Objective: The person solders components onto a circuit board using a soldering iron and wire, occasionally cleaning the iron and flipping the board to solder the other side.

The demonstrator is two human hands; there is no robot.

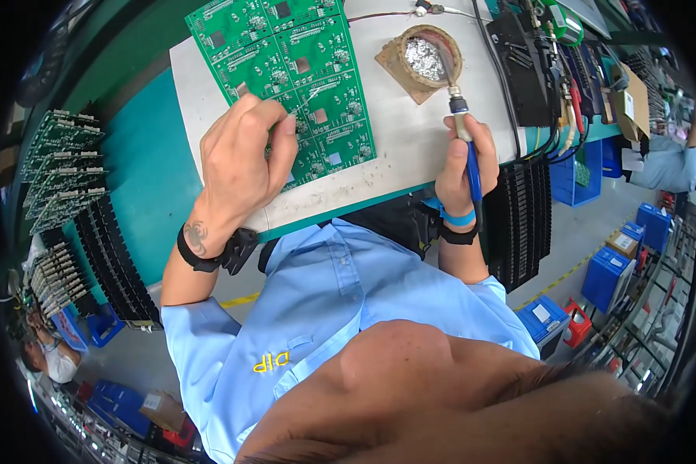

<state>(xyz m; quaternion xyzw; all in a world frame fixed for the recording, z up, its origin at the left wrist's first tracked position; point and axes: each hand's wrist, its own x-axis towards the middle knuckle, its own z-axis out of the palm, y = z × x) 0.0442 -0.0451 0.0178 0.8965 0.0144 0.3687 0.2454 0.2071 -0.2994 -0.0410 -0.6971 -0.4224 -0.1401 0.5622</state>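
My right grip (pixel 464 158): closed round a blue-handled, pen-shaped soldering iron (pixel 474 170), shaft crossing the rim of a round tan tub (pixel 400 58). My left grip (pixel 243 155): curled over a green rectangular circuit-board panel (pixel 336 85); whether pinching, cannot tell. Beneath: white sheet (pixel 398 143), teal counter (pixel 143 155). Beyond: grey floor (pixel 576 232), blue plastic bins (pixel 607 274). Panel's top cut off; iron's tip indistinct.

A light-blue, short-sleeved shirt (pixel 394 298) with a buttoned front placket (pixel 342 263) and yellow embroidered lettering (pixel 271 362) on its left breast clothed the worker. A black strap (pixel 198 264) with a bulky black module (pixel 240 249) circled the left wrist (pixel 218 223) beside a dark tattoo (pixel 196 233); a bright-blue band (pixel 459 220) and a black band (pixel 458 235) ringed the right.
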